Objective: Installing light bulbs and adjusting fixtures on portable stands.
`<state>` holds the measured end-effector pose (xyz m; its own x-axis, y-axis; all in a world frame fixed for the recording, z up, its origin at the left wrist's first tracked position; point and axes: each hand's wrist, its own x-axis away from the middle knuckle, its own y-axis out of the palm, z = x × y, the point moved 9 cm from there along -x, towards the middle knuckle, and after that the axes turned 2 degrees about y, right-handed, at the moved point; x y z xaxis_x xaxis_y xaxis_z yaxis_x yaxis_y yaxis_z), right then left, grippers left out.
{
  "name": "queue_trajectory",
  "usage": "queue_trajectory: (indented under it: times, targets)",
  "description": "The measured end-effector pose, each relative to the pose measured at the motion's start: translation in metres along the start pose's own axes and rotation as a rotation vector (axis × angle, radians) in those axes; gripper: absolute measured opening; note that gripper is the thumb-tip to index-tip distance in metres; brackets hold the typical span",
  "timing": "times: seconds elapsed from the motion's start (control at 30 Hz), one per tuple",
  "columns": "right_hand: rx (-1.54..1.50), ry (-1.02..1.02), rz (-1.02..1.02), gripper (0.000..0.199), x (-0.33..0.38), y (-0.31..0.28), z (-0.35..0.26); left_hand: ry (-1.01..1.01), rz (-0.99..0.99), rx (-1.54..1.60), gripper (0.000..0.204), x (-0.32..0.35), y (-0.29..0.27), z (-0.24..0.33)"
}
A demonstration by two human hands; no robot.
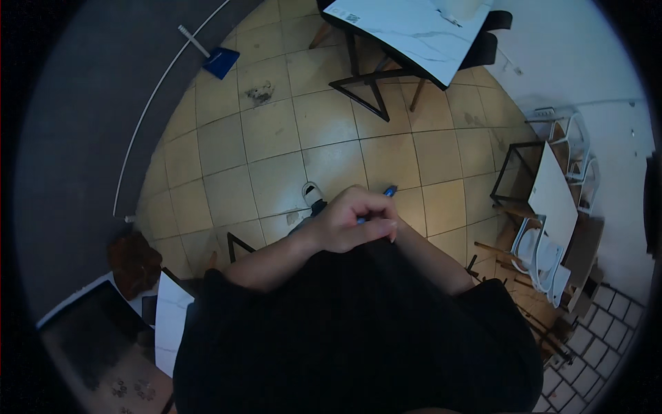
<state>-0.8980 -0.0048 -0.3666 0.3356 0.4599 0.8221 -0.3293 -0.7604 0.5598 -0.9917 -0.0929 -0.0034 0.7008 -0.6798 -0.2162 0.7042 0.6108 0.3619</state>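
Observation:
My left hand (345, 219) is in front of my body, fingers curled over and thumb pressed forward. A slim blue thing, perhaps a handle, shows between its thumb and fingers, and a blue end (391, 191) sticks out just beyond the knuckles. The rest of it is covered, so its kind cannot be made out. My right forearm (434, 259) comes in from the right and meets the left hand. Only a sliver of my right hand (398, 230) shows, its fingers hidden behind the left one. Below, one light shoe (312, 192) stands on the tiles.
A blue dustpan (221, 63) with a pale handle leans by the dark wall. Ahead stands a marble-patterned table (400, 34) on black legs. To the right are another table (554, 186) and white chairs (538, 252); a white tabletop (171, 321) is at my left, near a brown stump-like piece (134, 264).

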Motion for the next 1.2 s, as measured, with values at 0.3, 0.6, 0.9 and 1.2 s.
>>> queue_trajectory:
  times: [0.3, 0.6, 0.9, 1.2]
  targets:
    - [-0.094, 0.01, -0.274, 0.014, -0.098, 0.124, -0.02, 0.006, -0.243, -0.313, 0.015, 0.025, -0.025, 0.025]
    - [0.017, -0.058, -0.199, 0.014, -0.104, 0.213, -0.048, 0.07, -0.357, -0.241, 0.018, 0.047, -0.028, 0.059]
    - [-0.043, -0.069, 0.059, 0.024, -0.004, 0.148, -0.017, 0.205, -0.527, -0.1, 0.022, 0.032, 0.021, 0.083]
    - [-0.331, -0.161, -0.126, 0.015, -0.091, 0.055, -0.032, -0.191, -0.591, -0.553, 0.019, -0.005, 0.095, -0.047]
